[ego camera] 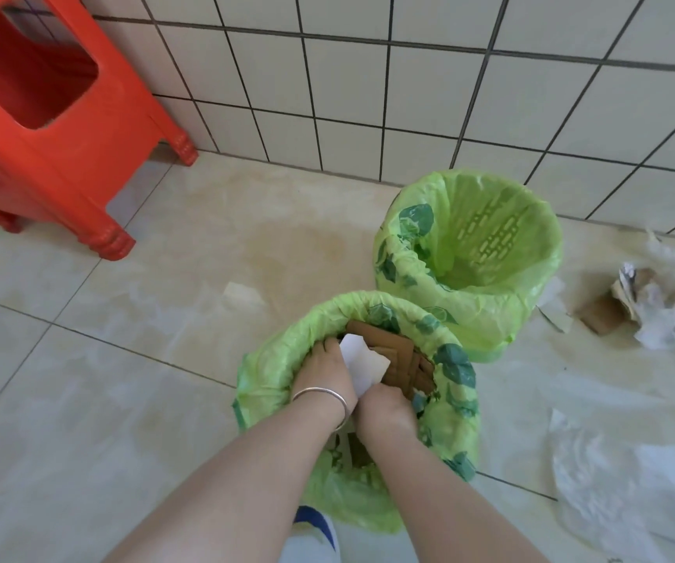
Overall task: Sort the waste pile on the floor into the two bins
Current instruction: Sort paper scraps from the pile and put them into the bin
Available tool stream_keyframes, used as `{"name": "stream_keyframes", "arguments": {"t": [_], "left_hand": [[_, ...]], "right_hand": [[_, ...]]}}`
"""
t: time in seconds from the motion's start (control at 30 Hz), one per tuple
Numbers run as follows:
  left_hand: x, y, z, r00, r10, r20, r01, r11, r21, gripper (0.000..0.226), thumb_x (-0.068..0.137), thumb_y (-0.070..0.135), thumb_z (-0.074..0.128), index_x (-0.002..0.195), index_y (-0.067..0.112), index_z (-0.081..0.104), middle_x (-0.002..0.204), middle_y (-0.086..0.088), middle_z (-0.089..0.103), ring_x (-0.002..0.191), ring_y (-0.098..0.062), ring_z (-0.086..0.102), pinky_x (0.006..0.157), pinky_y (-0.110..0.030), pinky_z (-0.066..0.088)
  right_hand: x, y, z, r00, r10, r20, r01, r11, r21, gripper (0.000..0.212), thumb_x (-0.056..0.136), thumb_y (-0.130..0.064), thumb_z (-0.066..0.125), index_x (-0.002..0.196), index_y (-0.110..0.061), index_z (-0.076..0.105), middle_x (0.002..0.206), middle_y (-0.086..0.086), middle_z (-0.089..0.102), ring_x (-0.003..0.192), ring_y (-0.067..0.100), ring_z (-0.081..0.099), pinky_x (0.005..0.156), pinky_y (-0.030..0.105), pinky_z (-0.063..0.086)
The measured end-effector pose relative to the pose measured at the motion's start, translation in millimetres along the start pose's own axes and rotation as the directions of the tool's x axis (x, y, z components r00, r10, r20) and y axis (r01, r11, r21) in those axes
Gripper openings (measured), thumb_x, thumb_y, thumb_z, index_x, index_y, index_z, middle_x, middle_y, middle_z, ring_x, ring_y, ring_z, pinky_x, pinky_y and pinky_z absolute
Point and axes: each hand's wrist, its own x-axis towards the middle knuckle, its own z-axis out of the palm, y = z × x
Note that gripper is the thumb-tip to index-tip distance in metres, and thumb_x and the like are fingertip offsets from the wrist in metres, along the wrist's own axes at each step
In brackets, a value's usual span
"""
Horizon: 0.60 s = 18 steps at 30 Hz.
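Two bins lined with green bags stand on the floor. The near bin (pixel 459 384) sits at lower centre and already holds brown cardboard pieces (pixel 398 359); the far bin (pixel 469 253) stands just behind it to the upper right, against the wall, and looks empty. Both hands are down inside the mouth of the near bin. The left hand (pixel 325 371), a silver bangle (pixel 323 394) at its wrist, lies against a white sheet of paper (pixel 362 361), fingers extended down the liner. The right hand (pixel 384 408) appears curled around the sheet's lower edge, though the fingers are hidden, so the grip cannot be confirmed. Judged purpose: pressing paper down among the cardboard to pack the dry waste together.

Remaining waste pile (pixel 652 310) lies at the right edge of frame, well apart from both hands: crumpled paper, cardboard scrap, something yellow. A clear plastic bag (pixel 628 473) is spread at lower right.

Floor (pixel 124 379) is glossy pale tile, stained near centre. Wall (pixel 408 95) is white tile with dark grout. A red plastic stool (pixel 43 115) stands at upper left.
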Motion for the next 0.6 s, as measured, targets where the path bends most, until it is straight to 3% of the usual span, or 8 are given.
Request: {"name": "stream_keyframes", "arguments": {"t": [0.1, 0.17, 0.3, 0.47, 0.6], "left_hand": [[0, 2, -19, 0.998, -0.003, -0.062, 0.002, 1.0, -0.017, 0.065, 0.079, 0.024, 0.068, 0.132, 0.011, 0.034, 0.138, -0.009, 0.04, 0.123, -0.027, 0.049, 0.098, -0.034, 0.043], [-6, 7, -31, 0.996, 0.004, -0.086, -0.004, 1.0, 0.0, 0.07, 0.075, 0.03, 0.071, 0.131, 0.012, 0.034, 0.136, -0.009, 0.042, 0.119, -0.027, 0.052, 0.092, -0.034, 0.046], [-28, 24, -54, 0.98, 0.071, -0.187, -0.046, 0.99, 0.134, 0.074, 0.078, 0.03, 0.07, 0.136, 0.013, 0.028, 0.135, -0.006, 0.039, 0.121, -0.026, 0.047, 0.084, -0.034, 0.046], [-77, 58, -79, 0.932, 0.196, -0.306, -0.102, 0.95, 0.295, 0.053, 0.086, 0.031, 0.056, 0.134, 0.014, 0.037, 0.134, -0.006, 0.038, 0.122, -0.027, 0.041, 0.084, -0.036, 0.047], [-120, 103, -71, 0.904, 0.394, -0.165, -0.32, 0.881, 0.349, 0.042, 0.088, 0.028, 0.05, 0.129, 0.019, 0.047, 0.127, -0.004, 0.053, 0.112, -0.027, 0.056, 0.081, -0.037, 0.049]], "right_hand": [[-7, -6, -14, 0.998, -0.052, -0.016, 0.052, 0.999, 0.005, 0.035, 0.096, -0.014, 0.032, 0.114, -0.006, 0.06, 0.122, 0.011, 0.061, 0.112, 0.026, 0.059, 0.081, 0.031, 0.049], [-15, -5, -23, 0.998, -0.059, -0.031, 0.061, 0.997, 0.05, 0.037, 0.096, -0.021, 0.03, 0.109, -0.007, 0.061, 0.115, 0.011, 0.062, 0.104, 0.027, 0.06, 0.072, 0.029, 0.046], [-39, 13, -43, 0.994, -0.049, -0.097, 0.072, 0.966, 0.25, 0.034, 0.092, -0.04, 0.042, 0.084, -0.011, 0.057, 0.073, 0.003, 0.051, 0.074, 0.024, 0.052, 0.048, 0.022, 0.033], [-85, 61, -77, 0.974, -0.081, -0.212, 0.145, 0.94, 0.308, 0.025, 0.09, -0.029, 0.047, 0.073, -0.011, 0.046, 0.068, 0.001, 0.042, 0.069, 0.022, 0.047, 0.054, 0.025, 0.036], [-126, 121, -96, 0.961, -0.033, -0.276, 0.125, 0.939, 0.321, 0.021, 0.09, -0.031, 0.046, 0.084, -0.012, 0.054, 0.086, 0.004, 0.051, 0.079, 0.025, 0.049, 0.066, 0.027, 0.038]]}}
